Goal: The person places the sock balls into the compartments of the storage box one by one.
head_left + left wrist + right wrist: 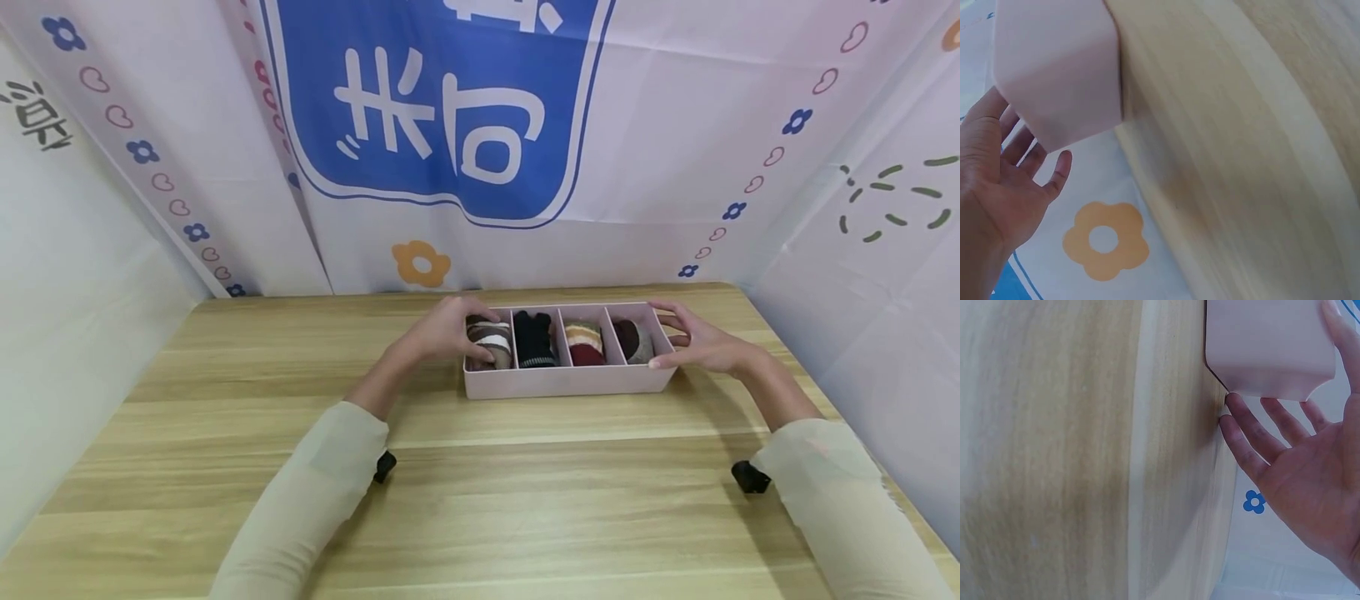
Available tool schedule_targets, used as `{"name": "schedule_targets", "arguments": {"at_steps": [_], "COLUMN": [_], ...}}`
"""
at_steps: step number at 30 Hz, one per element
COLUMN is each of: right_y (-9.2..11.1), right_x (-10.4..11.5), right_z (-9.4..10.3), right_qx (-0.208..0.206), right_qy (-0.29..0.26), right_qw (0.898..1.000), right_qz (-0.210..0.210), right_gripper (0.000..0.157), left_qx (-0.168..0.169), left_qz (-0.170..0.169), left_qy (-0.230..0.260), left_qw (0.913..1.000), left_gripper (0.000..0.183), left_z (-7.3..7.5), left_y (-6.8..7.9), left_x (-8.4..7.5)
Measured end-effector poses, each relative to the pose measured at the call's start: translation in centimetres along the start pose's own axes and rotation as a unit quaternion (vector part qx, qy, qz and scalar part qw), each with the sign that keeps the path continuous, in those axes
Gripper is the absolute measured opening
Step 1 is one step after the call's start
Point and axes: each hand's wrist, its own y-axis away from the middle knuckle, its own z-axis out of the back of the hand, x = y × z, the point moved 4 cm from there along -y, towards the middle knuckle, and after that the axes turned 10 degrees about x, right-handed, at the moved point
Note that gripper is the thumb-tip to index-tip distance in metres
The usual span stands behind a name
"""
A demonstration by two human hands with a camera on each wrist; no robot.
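A pink divided storage box (568, 383) stands at the back of the table, holding rolled socks in its compartments. My left hand (448, 327) reaches over the left end, thumb and forefinger curved about a brown-and-white striped rolled sock (492, 340). In the left wrist view, the other fingers of that hand (1013, 181) lie outside the box's end wall. My right hand (701, 343) spans the right end, thumb at the front corner. Its fingertips touch the end wall in the right wrist view, where the hand (1310, 469) is spread.
Other compartments hold a black sock (534, 337), a red, cream and yellow sock (585, 342) and a grey-and-maroon sock (634, 340). The wooden table (540, 500) meets a printed white cloth (652, 183) behind the box. Black wrist devices show by both sleeves.
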Motion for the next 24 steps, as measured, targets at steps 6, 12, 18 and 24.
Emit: {"name": "schedule_targets", "arguments": {"at_steps": [6, 12, 18, 24], "right_y": [-0.1, -0.1, -0.2, -0.1], "right_x": [-0.1, 0.1, 0.2, -0.2], "right_z": [0.0, -0.1, -0.2, -0.2], "right_qx": [0.000, 0.001, 0.002, -0.002], "right_qy": [-0.001, 0.003, 0.004, 0.002], "right_qw": [1.000, 1.000, 1.000, 1.000], "right_qz": [0.000, -0.002, 0.002, 0.005], "right_gripper": [0.101, 0.101, 0.101, 0.101], "left_qx": [0.011, 0.015, 0.015, 0.009], "left_qz": [-0.009, -0.011, -0.013, -0.032], "left_qy": [0.006, 0.042, 0.050, 0.061], "left_qw": [0.9999, 0.9989, 0.9986, 0.9976], "left_gripper": [0.059, 0.055, 0.054, 0.053], "left_z": [-0.6, -0.7, -0.3, 0.5], "left_y": [-0.2, -0.1, 0.7, 3.0], "left_x": [0.3, 0.3, 0.2, 0.1]}}
